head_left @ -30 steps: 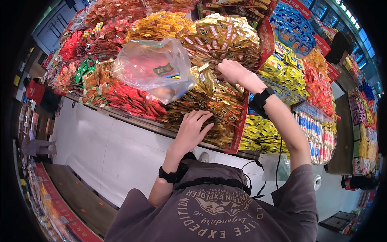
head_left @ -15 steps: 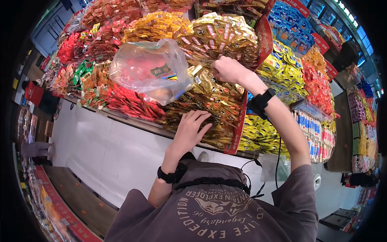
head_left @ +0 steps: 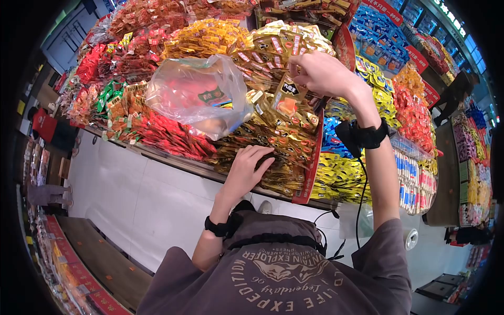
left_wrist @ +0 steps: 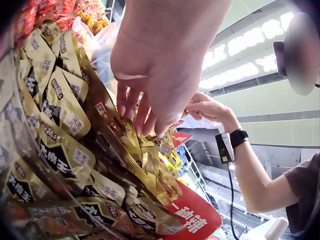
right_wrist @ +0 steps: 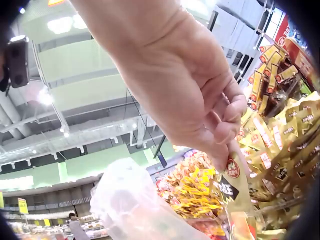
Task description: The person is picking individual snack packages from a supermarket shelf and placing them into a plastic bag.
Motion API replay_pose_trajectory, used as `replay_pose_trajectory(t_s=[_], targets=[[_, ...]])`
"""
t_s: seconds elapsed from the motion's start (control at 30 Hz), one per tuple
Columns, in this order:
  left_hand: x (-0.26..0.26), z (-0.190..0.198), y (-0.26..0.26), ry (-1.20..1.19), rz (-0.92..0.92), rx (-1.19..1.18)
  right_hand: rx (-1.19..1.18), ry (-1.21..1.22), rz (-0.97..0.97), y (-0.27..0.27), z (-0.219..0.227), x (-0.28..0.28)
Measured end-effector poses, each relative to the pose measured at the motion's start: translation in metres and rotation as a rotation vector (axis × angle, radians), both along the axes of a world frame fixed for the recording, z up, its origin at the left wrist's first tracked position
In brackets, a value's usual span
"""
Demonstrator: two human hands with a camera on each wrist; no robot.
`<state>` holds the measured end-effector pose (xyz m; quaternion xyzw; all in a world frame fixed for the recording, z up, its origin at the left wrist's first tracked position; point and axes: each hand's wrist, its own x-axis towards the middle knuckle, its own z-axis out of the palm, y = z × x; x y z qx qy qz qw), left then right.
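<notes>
While the right hand (head_left: 321, 73) is raised above the heap of gold snack packets (head_left: 278, 134), its fingers and thumb are curled round the top edge of one gold packet (head_left: 286, 100), which hangs from that pinch with its printed face toward the person; in the right wrist view the same packet (right_wrist: 235, 192) dangles below the fingertips, free of the heap beneath it. Lower and nearer, the left hand (head_left: 247, 170) lies palm down on the front slope of the gold heap, its fingers straight and spread a little, pressing on the packets without curling round any; the left wrist view shows those fingertips (left_wrist: 142, 112) touching the crinkled gold wrappers. Just left of the held packet, a clear plastic bag (head_left: 197, 94) rests on the display, with red contents and a green label showing through it, its right side touching the gold heap. Farther left lie red packets (head_left: 157, 131) and a small patch of green packets (head_left: 107, 94). A red divider board (head_left: 314, 157) stands at the right edge of the gold heap, and beyond it to the right are yellow packets (head_left: 346, 176). Each wrist carries a black strap.
</notes>
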<state>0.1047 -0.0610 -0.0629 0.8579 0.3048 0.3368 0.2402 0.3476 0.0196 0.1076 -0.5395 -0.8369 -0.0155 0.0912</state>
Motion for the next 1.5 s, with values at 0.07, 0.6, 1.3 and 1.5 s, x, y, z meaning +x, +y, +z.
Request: replay_pose_trajectory(t_s=[0.07, 0.6, 1.3, 1.5], targets=[[0.0, 0.002, 0.005, -0.054, 0.006, -0.036, -0.035, 0.024, -0.005, -0.005, 0.007, 0.0], [0.003, 0.03, 0.013, -0.538, -0.037, -0.617, -0.253, 0.474, 0.174, -0.047, -0.008, -0.045], [0.039, 0.027, 0.024, -0.757, -0.045, -0.594, 0.017, 1.083, -0.176, -0.081, -0.063, -0.062], [0.046, 0.043, 0.023, -0.607, -0.134, -0.549, -0.001, 1.265, -0.2, -0.084, -0.064, -0.057]])
